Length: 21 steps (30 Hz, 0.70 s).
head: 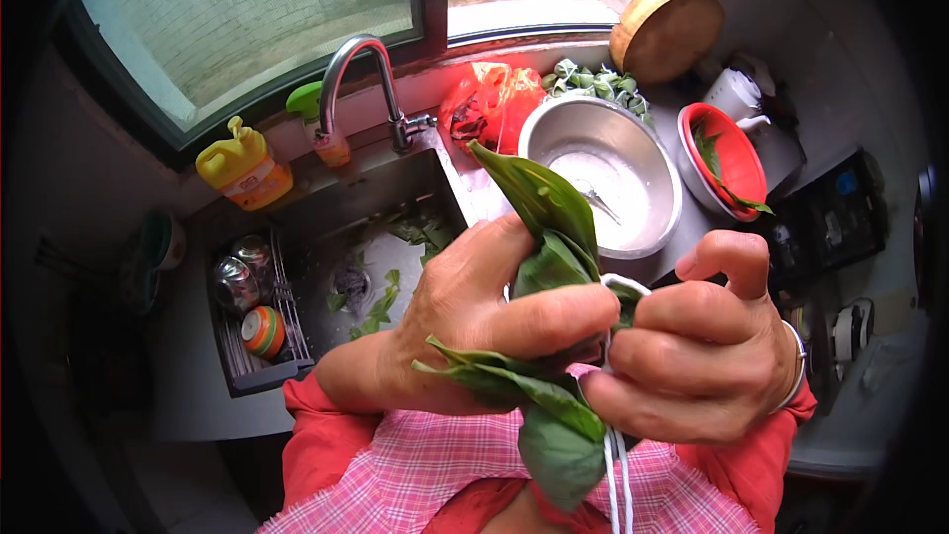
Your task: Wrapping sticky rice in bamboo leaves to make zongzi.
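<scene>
My left hand [467, 311] grips a bundle wrapped in green leaves [552, 263], a leaf tip rising above the fingers. More folded green leaf [563, 452] hangs below the hand. White string [617, 482] runs past the bundle and dangles in front of the pink plaid apron [452, 452]. My right hand [689, 356], a bracelet at its wrist, has its lower fingers curled around the string, right against the bundle. Its index finger is raised and bent. The fingers hide part of the bundle, and what lies inside the leaves cannot be seen.
Beyond my hands stands a metal basin [637, 185] with a spoon [602, 204] in white contents. Behind it are several tied leaf parcels [597, 81] and a red plastic bag [485, 100]. Rightward sits a red bowl [734, 156]. Leaf scraps lie in the sink [437, 178] under a faucet [348, 52].
</scene>
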Available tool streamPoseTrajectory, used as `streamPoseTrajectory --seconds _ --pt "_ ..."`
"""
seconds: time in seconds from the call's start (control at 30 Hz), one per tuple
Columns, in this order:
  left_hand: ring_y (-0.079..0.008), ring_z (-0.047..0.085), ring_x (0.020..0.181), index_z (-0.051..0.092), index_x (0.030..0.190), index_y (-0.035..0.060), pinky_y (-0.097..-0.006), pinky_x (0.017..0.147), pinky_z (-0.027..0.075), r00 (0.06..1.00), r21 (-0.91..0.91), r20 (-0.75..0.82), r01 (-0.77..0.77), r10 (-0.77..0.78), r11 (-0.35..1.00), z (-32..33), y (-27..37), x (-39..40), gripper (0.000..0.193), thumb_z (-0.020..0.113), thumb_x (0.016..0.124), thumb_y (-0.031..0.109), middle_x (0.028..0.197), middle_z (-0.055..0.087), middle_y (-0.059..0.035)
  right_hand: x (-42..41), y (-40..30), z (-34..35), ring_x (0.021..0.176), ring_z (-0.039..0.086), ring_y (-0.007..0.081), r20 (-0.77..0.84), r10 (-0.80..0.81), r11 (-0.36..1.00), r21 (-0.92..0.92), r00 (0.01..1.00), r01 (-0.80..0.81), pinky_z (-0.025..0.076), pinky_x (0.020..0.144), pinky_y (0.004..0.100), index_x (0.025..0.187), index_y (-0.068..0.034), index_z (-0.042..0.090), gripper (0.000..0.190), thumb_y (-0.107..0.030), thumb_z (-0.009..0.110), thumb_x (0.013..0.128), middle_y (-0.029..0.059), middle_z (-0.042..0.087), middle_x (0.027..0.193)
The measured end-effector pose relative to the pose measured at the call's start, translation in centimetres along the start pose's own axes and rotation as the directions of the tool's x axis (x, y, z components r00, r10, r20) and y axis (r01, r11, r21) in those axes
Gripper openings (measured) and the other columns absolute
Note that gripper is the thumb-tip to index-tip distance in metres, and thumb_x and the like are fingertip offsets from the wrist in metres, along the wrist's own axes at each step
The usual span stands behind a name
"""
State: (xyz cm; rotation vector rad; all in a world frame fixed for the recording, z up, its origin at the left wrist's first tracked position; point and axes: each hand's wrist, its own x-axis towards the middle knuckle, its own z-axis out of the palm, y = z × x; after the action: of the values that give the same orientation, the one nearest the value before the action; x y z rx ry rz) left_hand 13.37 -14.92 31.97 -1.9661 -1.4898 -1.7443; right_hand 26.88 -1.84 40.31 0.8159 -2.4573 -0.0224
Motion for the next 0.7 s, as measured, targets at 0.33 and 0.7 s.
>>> streamPoseTrajectory --seconds 0.33,0.7 --pt "-0.0335 0.055 0.082 0.060 0.102 0.0177 -0.0396 0.069 0.046 0.994 0.134 -0.078 0.082 -0.073 0.988 0.4 -0.4 -0.2 0.043 0.073 0.061 0.020 0.098 0.052 -0.0183 -0.2 1.8 -0.6 0.074 0.054 0.0178 0.075 0.194 0.942 0.263 0.978 -0.207 0.038 0.066 0.0313 0.082 -0.008 0.068 0.017 -0.013 0.065 0.065 0.0014 0.061 0.079" --pt "-0.0309 0.053 0.078 0.060 0.101 0.0186 -0.0389 0.066 0.043 0.997 0.368 -0.071 -0.001 0.029 0.930 0.5 -1.1 0.5 0.038 0.069 0.065 0.023 0.093 0.051 -0.0151 -0.3 4.2 -0.1 0.075 0.055 0.0228 0.192 0.290 0.744 0.571 0.938 -0.347 0.044 0.069 0.0325 0.083 -0.006 0.065 0.011 -0.006 0.067 0.072 0.0038 0.059 0.075"
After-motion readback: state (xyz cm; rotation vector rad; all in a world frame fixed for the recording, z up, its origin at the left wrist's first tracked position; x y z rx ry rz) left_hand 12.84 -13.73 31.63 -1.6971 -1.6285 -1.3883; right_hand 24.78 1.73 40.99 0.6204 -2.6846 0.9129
